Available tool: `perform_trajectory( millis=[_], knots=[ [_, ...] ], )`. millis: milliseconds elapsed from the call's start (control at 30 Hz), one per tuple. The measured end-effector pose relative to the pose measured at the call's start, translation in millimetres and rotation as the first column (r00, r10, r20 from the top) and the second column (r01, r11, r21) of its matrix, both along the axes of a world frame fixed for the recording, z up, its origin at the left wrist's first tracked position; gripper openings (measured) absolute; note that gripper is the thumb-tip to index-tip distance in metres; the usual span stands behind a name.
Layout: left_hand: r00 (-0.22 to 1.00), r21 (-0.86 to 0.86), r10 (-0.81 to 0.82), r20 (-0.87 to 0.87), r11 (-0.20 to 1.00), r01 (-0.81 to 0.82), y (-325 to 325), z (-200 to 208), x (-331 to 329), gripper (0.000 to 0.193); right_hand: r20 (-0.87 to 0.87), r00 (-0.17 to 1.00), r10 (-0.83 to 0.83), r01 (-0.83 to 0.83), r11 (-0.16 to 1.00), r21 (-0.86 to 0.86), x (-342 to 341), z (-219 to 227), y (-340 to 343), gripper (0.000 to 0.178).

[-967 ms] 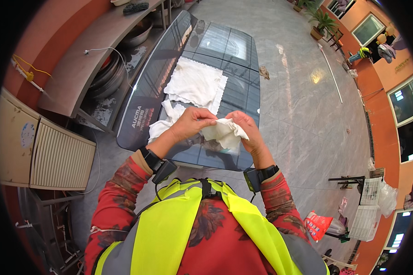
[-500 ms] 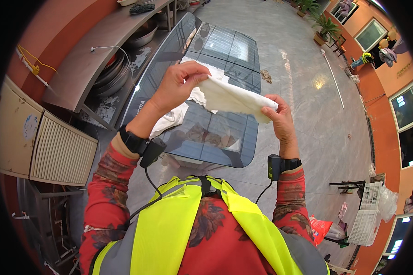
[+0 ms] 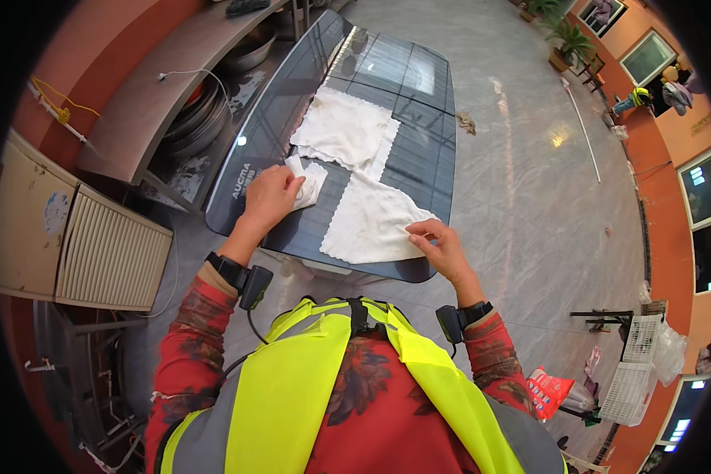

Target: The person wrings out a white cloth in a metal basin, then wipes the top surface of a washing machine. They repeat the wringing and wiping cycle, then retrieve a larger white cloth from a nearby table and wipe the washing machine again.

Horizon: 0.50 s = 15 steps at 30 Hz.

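A white cloth with scalloped edges (image 3: 367, 225) lies spread on the near part of a dark glossy appliance top (image 3: 419, 150). My right hand (image 3: 441, 246) pinches its right corner between thumb and fingers. Over at the left, my left hand (image 3: 270, 196) is closed on the edge of a crumpled white cloth (image 3: 312, 183); its fingertips are partly hidden. Farther back, more white cloths (image 3: 344, 126) lie flat, overlapping one another and meeting the near cloth at its upper corner.
A metal shelf unit (image 3: 166, 87) with stacked basins (image 3: 201, 122) stands along the left wall. Beside it is a beige louvred cabinet (image 3: 110, 249). White crates (image 3: 632, 387) stand at the lower right. A person in a yellow vest (image 3: 638, 98) is far off at the right.
The cloth held up between both hands has come down flat onto the top. My left hand has let it go and moved down to the crumpled cloth; my right hand has lowered with its corner.
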<state>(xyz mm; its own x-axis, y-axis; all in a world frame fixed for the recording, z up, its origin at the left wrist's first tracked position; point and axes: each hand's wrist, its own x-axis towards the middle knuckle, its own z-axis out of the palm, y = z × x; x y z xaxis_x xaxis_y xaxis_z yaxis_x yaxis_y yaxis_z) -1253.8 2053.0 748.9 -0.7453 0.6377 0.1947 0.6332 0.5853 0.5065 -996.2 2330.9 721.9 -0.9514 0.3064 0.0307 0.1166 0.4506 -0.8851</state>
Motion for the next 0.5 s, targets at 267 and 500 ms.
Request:
perform_trajectory(
  millis=[267,500],
  knots=[
    [0.997,0.210,0.010,0.078,0.977,-0.026,17,-34,-20,0.023,0.056,0.998,0.025,-0.028,0.998,0.062,-41,-12,-14,0.021],
    [0.473,0.720,-0.617,0.629,0.691,-0.056,20,30,11,0.025,-0.246,0.969,0.017,-0.098,0.943,-0.319,-84,39,-61,0.042]
  ],
)
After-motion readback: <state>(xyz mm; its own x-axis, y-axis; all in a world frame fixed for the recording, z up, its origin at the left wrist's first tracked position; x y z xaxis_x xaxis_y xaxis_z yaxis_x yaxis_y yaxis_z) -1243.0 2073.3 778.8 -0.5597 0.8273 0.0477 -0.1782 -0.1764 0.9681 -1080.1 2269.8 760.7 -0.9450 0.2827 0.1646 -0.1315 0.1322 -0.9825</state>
